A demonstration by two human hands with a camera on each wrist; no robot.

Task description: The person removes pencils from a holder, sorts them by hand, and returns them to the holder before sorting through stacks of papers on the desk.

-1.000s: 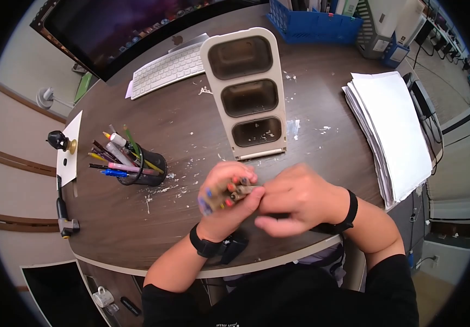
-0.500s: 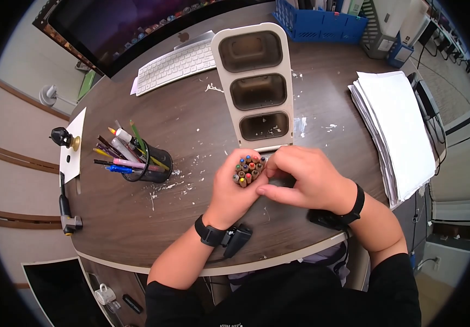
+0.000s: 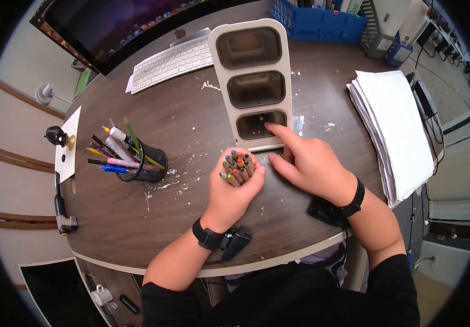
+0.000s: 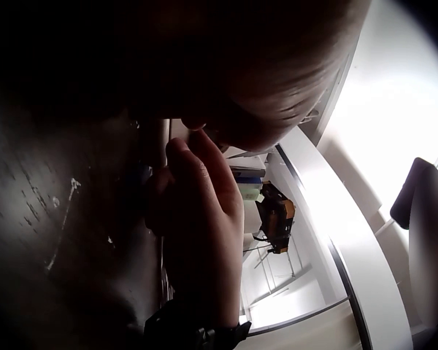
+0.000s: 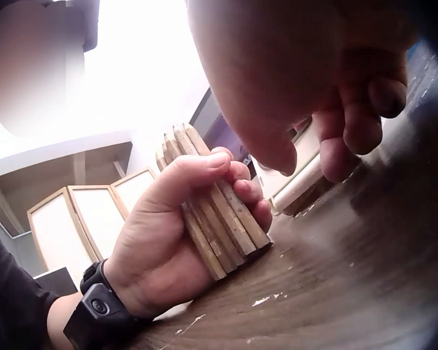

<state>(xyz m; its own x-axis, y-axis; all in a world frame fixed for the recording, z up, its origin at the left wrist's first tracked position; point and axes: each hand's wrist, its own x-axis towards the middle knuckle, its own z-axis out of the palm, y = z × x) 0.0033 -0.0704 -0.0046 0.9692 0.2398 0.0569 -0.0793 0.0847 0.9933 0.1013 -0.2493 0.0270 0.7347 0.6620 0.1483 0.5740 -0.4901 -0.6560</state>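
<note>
A bundle of wooden coloured pencils (image 3: 237,167) stands upright in my left hand (image 3: 227,192), coloured tips up. Seen from the right wrist, the thumb and curled fingers wrap the pencils (image 5: 223,226), whose lower ends are close to the desk. My right hand (image 3: 318,164) holds nothing; its index finger reaches toward the lowest compartment of a beige organizer (image 3: 222,82) with three dark compartments. The thumb is spread below that finger. In the left wrist view my right hand (image 4: 204,211) appears dark, and the pencils are hidden there.
A black mesh pen cup (image 3: 156,170) full of pens stands at the left. Behind are a white keyboard (image 3: 169,66) and a monitor (image 3: 120,27). A paper stack (image 3: 393,131) lies right, a blue basket (image 3: 322,27) at the back. Pale flakes are scattered on the desk.
My right hand has moved away from the pencil bundle, and its index finger now extends toward the organizer. My left hand has kept the pencils and turned them upright.
</note>
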